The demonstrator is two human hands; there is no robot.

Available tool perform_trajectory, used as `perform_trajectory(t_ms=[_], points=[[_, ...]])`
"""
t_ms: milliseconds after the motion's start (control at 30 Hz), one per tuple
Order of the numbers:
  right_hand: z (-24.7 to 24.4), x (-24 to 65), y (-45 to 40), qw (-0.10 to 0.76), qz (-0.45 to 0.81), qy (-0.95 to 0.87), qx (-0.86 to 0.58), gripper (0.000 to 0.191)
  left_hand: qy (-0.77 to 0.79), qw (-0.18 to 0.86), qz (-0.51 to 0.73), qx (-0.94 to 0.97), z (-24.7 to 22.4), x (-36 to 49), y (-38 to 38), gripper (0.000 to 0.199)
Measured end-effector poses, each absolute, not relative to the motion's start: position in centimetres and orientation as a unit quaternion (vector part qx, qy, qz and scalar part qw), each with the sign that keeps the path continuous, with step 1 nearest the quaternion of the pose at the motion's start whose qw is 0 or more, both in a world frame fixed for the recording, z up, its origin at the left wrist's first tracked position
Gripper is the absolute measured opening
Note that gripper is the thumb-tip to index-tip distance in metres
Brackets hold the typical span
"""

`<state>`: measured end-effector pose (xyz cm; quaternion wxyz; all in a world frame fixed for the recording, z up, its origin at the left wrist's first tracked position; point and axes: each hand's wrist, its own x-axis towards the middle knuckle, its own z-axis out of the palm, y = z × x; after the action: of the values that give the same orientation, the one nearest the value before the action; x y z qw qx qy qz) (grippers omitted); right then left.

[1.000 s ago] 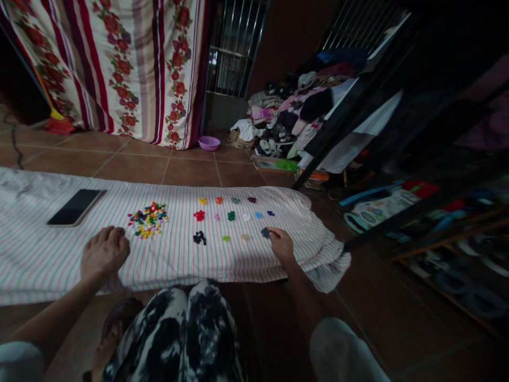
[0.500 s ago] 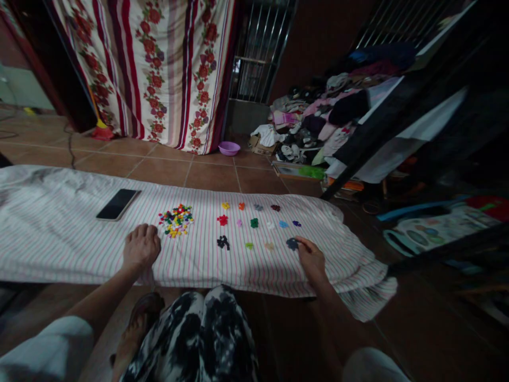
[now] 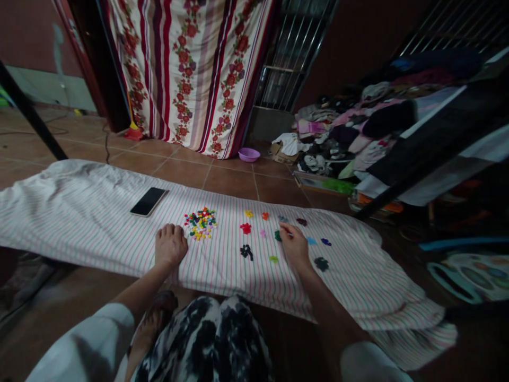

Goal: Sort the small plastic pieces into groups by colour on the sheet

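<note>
My left hand [image 3: 170, 246] lies on the striped cloth with its fingers stretched out, beside a mixed heap of small coloured beads [image 3: 201, 223]. My right hand [image 3: 295, 246] hovers among small piles sorted by colour, thumb and fingertips drawn together; whatever they hold, if anything, is too small to make out. Right by those fingertips is the green pile [image 3: 278, 235], with the grey pile [image 3: 282, 218] just beyond. Red beads [image 3: 245, 228], black beads [image 3: 246, 252] and lime beads [image 3: 273, 259] lie left of this hand; dark grey beads [image 3: 322, 263] lie to its right. The hand hides other piles.
A phone [image 3: 149, 201] rests on the cloth [image 3: 99, 212] left of the heap. Beyond the cloth's far edge, a purple basin [image 3: 249, 155] stands on the tiled floor. Piled clothes [image 3: 358, 122] and a slanting dark bar [image 3: 417, 178] are at the right.
My right hand has moved left from the dark grey pile to near the green one. My left hand stays beside the heap. The view has turned slightly left.
</note>
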<state>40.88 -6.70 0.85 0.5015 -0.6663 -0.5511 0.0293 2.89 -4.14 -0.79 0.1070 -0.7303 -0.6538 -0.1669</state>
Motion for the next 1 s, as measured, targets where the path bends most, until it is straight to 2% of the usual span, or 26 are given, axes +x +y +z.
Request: perform_trajectory(t_ms=[133, 267, 467, 733, 1000], points=[[1.2, 35.6, -3.4, 0.472, 0.083, -0.635, -0.606, 0.028, -0.653, 0.103, -0.179, -0.729, -0.8, 2.9, -4.1, 0.017], [1.2, 30.9, -1.1, 0.4, 0.139, -0.692, -0.584, 0.024, -0.654, 0.092, -0.194, -0.726, -0.7, 2.9, -4.2, 0.018], [1.3, 26.2, 1.5, 0.301, 0.151, -0.671, -0.66, 0.027, -0.654, 0.064, -0.206, -0.725, -0.5, 2.9, -4.2, 0.021], [0.4, 22.6, 3.5, 0.202, 0.15, -0.666, -0.702, 0.018, -0.656, 0.07, -0.201, -0.724, -0.5, 2.9, -4.0, 0.018], [0.0, 21.8, 3.8, 0.192, 0.153, -0.63, -0.737, 0.017, -0.659, 0.06, -0.208, -0.721, -0.5, 3.0, -4.1, 0.019]])
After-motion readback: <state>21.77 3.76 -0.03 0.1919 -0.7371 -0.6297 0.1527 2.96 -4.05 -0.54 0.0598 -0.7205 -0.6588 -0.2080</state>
